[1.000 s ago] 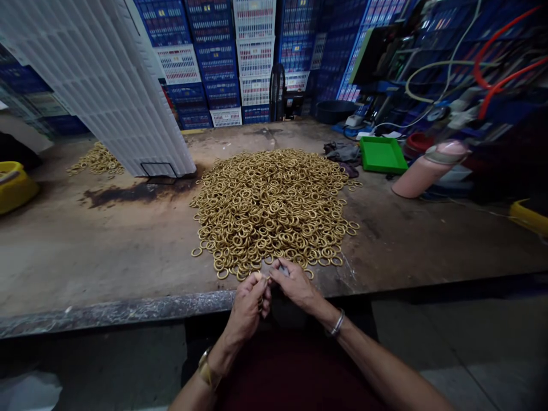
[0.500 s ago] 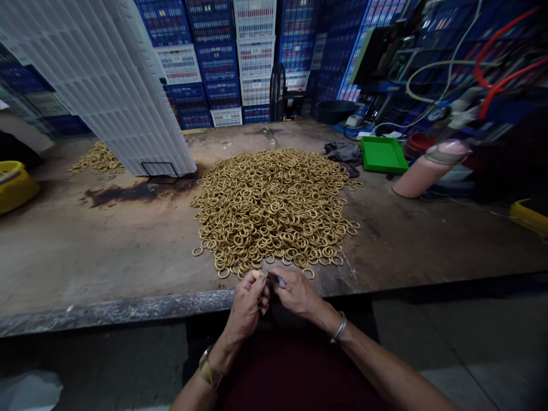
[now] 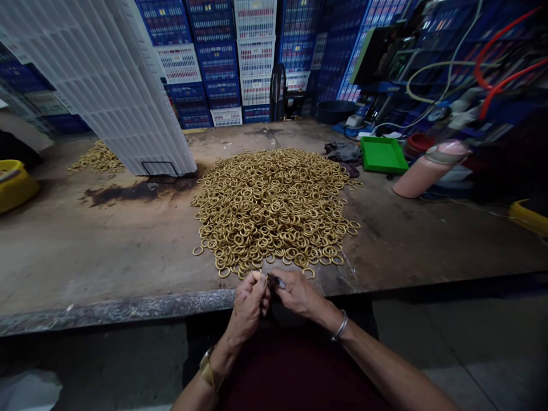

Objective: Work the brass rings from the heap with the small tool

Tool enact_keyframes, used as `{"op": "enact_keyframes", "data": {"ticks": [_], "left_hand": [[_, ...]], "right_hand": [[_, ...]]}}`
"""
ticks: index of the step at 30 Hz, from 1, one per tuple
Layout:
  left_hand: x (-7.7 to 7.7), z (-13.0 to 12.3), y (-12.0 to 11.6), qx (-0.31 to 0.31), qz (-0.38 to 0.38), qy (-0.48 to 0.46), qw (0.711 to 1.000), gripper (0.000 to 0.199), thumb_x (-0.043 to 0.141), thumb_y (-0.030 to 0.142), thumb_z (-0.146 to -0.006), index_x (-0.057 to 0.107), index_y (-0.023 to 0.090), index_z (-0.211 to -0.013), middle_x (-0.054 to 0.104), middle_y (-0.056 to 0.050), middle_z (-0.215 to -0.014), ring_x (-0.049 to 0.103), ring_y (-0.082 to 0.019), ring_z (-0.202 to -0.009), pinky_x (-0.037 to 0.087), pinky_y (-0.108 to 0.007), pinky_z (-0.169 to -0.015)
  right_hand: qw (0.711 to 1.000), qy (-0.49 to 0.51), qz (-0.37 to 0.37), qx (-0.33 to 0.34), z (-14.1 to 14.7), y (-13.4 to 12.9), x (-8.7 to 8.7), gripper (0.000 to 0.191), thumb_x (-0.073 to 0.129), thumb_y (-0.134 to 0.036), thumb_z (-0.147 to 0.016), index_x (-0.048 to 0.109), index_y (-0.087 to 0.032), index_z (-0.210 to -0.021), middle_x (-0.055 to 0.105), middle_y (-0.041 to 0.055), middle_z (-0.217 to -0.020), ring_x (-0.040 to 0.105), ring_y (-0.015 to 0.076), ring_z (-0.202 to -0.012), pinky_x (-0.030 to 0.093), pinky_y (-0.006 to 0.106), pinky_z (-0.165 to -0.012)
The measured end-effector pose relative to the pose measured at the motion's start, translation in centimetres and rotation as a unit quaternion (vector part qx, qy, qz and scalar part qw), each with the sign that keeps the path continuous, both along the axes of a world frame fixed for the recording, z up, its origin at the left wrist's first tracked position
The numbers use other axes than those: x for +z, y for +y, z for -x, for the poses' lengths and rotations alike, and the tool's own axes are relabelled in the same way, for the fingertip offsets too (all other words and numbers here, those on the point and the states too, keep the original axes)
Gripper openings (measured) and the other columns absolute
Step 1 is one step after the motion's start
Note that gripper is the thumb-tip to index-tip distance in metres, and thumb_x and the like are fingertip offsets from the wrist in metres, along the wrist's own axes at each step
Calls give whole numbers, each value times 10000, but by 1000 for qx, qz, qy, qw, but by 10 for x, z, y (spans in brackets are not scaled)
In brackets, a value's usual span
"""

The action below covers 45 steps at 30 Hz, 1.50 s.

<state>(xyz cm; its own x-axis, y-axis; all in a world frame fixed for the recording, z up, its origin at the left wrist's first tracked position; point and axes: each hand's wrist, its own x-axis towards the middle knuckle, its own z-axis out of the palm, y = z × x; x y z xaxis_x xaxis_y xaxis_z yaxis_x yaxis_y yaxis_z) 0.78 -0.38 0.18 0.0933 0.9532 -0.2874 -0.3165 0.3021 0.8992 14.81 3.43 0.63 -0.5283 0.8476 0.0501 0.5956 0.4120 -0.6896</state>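
Note:
At the front edge of the table my left hand (image 3: pixel 249 298) is closed, thumb and finger pinching a brass-coloured ring that is mostly hidden by the fingers. My right hand (image 3: pixel 296 292) is wrapped round a small tool (image 3: pixel 279 281) with a dark tip and a greyish body; its exact kind is hard to make out. The tool's tip meets the left fingertips. Just beyond both hands spreads a large heap of brass-coloured rings (image 3: pixel 274 211), with a few loose ones along its near side.
A tall stack of white plastic trays (image 3: pixel 128 103) leans at the left, beside a smaller ring pile (image 3: pixel 99 158) and a yellow container (image 3: pixel 17 185). Rightward are a green tray (image 3: pixel 384 154), a pink bottle (image 3: pixel 430 170) and hoses. Crates (image 3: pixel 220 68) line the back.
Both hands stay almost in place at the table edge. The tool in the right hand has turned slightly against the left fingertips.

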Motion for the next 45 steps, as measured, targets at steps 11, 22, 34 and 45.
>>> {"op": "enact_keyframes", "data": {"ticks": [11,22,34,45], "left_hand": [[9,3,-8,-26,-5,-12,1000,285,514,431,-797,442,173,-698,435,64,-537,358,-36,-407,282,-152,-381],[14,12,-2,18,50,-201,978,238,565,341,-775,457,143,-700,572,-34,-765,432,-47,-464,293,-160,-368],[9,19,0,9,111,-289,951,178,631,235,-708,525,156,-827,544,-13,-706,499,-81,-557,286,-136,-389],[10,13,1,35,109,-245,963,243,654,327,-690,531,125,-637,512,-13,-670,492,-88,-559,302,-150,-381]], "right_hand": [[997,-75,-17,-13,-1,6,-5,140,427,-134,-747,542,-195,-797,578,-12,-649,486,100,-574,256,209,-527],[966,-202,-82,-140,10,19,-5,180,436,-225,-813,507,-207,-977,640,26,-835,575,143,-716,273,239,-585],[974,-190,-80,-90,-3,20,-6,140,426,-209,-810,552,-210,-872,641,8,-789,582,133,-731,280,227,-588],[938,-282,-54,-192,33,32,-2,180,423,-289,-836,506,-182,-954,657,70,-794,616,190,-726,313,256,-597]]}}
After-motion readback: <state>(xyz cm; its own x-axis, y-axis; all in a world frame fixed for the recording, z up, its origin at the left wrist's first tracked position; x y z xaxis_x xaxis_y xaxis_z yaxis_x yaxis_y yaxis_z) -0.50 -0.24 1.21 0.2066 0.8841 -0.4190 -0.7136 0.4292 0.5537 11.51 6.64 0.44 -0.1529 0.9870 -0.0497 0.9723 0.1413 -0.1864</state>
